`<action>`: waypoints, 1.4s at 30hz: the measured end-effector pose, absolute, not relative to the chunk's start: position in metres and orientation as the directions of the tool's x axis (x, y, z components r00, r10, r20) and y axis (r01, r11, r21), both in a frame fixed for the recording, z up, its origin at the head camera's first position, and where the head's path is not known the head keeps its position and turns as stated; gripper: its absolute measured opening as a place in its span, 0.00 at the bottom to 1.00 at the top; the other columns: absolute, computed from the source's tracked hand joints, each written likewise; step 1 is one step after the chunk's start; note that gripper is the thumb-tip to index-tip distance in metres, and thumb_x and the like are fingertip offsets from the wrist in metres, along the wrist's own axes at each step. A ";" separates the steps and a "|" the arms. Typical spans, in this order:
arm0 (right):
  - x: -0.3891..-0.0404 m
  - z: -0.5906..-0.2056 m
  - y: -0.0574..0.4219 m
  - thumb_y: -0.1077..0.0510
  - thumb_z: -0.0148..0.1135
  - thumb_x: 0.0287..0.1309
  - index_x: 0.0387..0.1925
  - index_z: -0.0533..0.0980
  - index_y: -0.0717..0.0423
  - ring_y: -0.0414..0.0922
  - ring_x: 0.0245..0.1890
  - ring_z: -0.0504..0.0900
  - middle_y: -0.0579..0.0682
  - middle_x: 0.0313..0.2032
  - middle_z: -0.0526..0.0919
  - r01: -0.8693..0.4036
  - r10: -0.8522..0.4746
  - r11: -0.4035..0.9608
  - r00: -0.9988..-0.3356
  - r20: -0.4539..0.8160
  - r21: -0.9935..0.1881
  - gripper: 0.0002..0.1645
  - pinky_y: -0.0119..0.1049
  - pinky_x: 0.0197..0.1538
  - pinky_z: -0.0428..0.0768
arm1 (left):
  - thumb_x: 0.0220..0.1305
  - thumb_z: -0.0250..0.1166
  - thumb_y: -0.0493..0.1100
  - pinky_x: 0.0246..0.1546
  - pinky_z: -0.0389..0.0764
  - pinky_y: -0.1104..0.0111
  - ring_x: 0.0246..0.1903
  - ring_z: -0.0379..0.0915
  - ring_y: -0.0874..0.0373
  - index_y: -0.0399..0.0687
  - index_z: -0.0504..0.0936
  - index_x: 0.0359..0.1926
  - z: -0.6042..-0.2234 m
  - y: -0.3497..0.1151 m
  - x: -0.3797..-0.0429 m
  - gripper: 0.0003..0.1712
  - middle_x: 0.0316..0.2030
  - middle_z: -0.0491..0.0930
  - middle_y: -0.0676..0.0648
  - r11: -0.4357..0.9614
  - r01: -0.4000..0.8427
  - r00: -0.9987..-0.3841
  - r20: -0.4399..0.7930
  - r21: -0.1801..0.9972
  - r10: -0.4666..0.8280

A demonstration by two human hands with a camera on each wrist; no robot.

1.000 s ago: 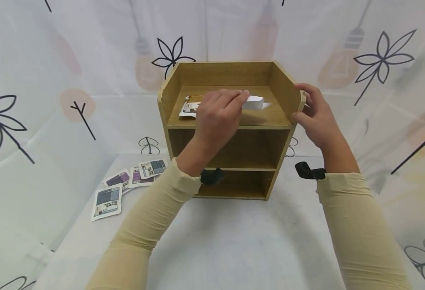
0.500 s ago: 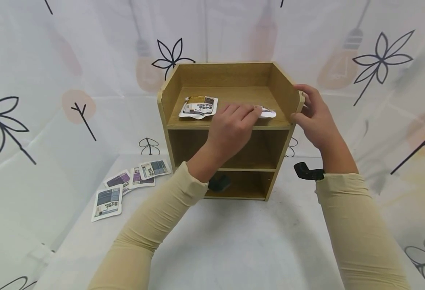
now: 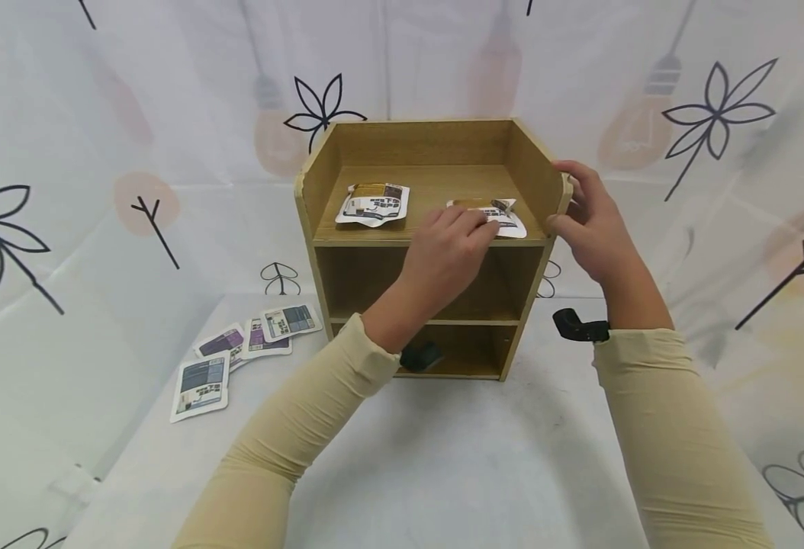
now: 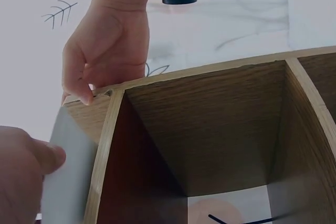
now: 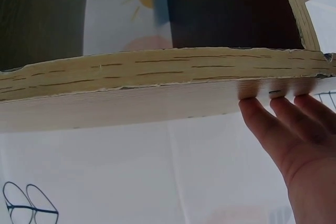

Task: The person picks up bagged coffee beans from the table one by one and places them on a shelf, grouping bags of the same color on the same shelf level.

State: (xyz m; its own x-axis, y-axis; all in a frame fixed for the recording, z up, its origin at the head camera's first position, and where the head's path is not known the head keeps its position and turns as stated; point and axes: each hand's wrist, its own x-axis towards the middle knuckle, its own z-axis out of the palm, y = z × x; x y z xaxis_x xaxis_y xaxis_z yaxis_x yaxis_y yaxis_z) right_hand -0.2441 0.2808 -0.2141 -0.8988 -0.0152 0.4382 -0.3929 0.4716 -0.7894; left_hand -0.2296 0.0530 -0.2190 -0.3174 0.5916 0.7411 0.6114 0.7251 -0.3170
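A small wooden shelf unit point(image 3: 419, 244) stands upright at the back of the table. On its top board, toward the right, lies a white-and-brown foil pouch point(image 3: 509, 222). My left hand point(image 3: 443, 263) holds that pouch by its near left part, fingers over the top; its thumb point(image 4: 51, 157) shows against a pale surface in the left wrist view. My right hand point(image 3: 596, 226) grips the unit's right side panel point(image 3: 535, 179) near its upper front corner. Several of its fingers touch the panel's outer face in the right wrist view. A similar pouch point(image 3: 374, 204) lies flat at the top board's left.
Several purple and blue-grey pouches point(image 3: 201, 385) lie overlapping on the white table point(image 3: 402, 473), left of the unit. Two lower compartments point(image 3: 477, 347) open toward me. A patterned white sheet point(image 3: 168, 114) hangs behind and at the sides.
My left hand has moved right and nearer the board's front edge. Its pouch, raised earlier, now lies flat, and the left pouch has come into full view. The right hand keeps its hold.
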 end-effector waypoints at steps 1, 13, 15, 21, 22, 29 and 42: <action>-0.244 -0.215 0.281 0.61 0.49 0.61 0.69 0.54 0.23 0.63 0.72 0.57 0.54 0.74 0.57 -0.394 -0.016 0.471 -0.899 0.438 -0.789 0.41 0.68 0.67 0.59 | 0.73 0.49 0.41 0.50 0.78 0.67 0.49 0.79 0.58 0.53 0.85 0.49 -0.219 0.054 -0.230 0.17 0.46 0.84 0.51 0.729 0.608 -0.337 0.729 -0.315 0.596; -0.244 -0.215 0.280 0.61 0.49 0.61 0.68 0.54 0.22 0.63 0.72 0.59 0.55 0.73 0.58 -0.402 -0.025 0.466 -0.896 0.443 -0.788 0.40 0.68 0.67 0.60 | 0.72 0.49 0.38 0.53 0.76 0.62 0.57 0.73 0.55 0.57 0.80 0.57 -0.211 0.056 -0.245 0.20 0.56 0.79 0.51 0.773 0.612 -0.606 0.530 -0.167 0.594; -0.244 -0.215 0.279 0.61 0.48 0.62 0.69 0.53 0.22 0.63 0.72 0.58 0.55 0.73 0.58 -0.400 -0.022 0.468 -0.897 0.442 -0.788 0.41 0.67 0.67 0.60 | 0.72 0.50 0.38 0.50 0.77 0.61 0.56 0.74 0.55 0.58 0.81 0.57 -0.208 0.056 -0.249 0.20 0.55 0.79 0.52 0.775 0.616 -0.622 0.519 -0.140 0.587; -0.245 -0.217 0.279 0.61 0.48 0.61 0.68 0.54 0.22 0.62 0.72 0.58 0.55 0.73 0.57 -0.399 -0.020 0.464 -0.897 0.441 -0.791 0.41 0.67 0.68 0.60 | 0.71 0.51 0.37 0.48 0.78 0.61 0.52 0.76 0.53 0.59 0.83 0.53 -0.203 0.057 -0.257 0.19 0.53 0.81 0.52 0.770 0.632 -0.645 0.491 -0.086 0.585; -0.245 -0.217 0.279 0.61 0.48 0.61 0.68 0.54 0.22 0.62 0.72 0.58 0.55 0.73 0.57 -0.399 -0.020 0.464 -0.897 0.441 -0.791 0.41 0.67 0.68 0.60 | 0.71 0.51 0.38 0.50 0.78 0.61 0.53 0.75 0.54 0.59 0.83 0.53 -0.202 0.057 -0.258 0.19 0.53 0.81 0.52 0.770 0.633 -0.650 0.487 -0.078 0.583; -0.247 -0.216 0.281 0.61 0.48 0.61 0.68 0.53 0.22 0.62 0.72 0.58 0.55 0.73 0.58 -0.401 -0.017 0.470 -0.895 0.446 -0.787 0.41 0.66 0.68 0.60 | 0.72 0.54 0.46 0.55 0.74 0.63 0.56 0.73 0.56 0.59 0.83 0.55 -0.201 0.059 -0.262 0.16 0.54 0.80 0.54 0.771 0.637 -0.674 0.482 -0.004 0.560; -0.244 -0.215 0.281 0.62 0.48 0.61 0.68 0.54 0.23 0.62 0.71 0.60 0.56 0.72 0.59 -0.413 -0.023 0.459 -0.891 0.454 -0.786 0.40 0.67 0.67 0.61 | 0.71 0.56 0.46 0.61 0.71 0.59 0.59 0.72 0.54 0.53 0.82 0.56 -0.205 0.047 -0.256 0.16 0.55 0.80 0.51 0.706 0.708 -0.561 0.600 -0.010 0.571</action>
State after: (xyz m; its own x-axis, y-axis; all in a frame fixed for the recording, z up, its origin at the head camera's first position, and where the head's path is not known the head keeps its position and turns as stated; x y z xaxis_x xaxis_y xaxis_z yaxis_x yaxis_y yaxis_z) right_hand -0.2440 0.2809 -0.2145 -0.8906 -0.0234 0.4542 -0.4131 0.4591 -0.7865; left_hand -0.2558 0.0472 -0.2048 -0.5606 0.5710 0.5997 0.7080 0.7061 -0.0105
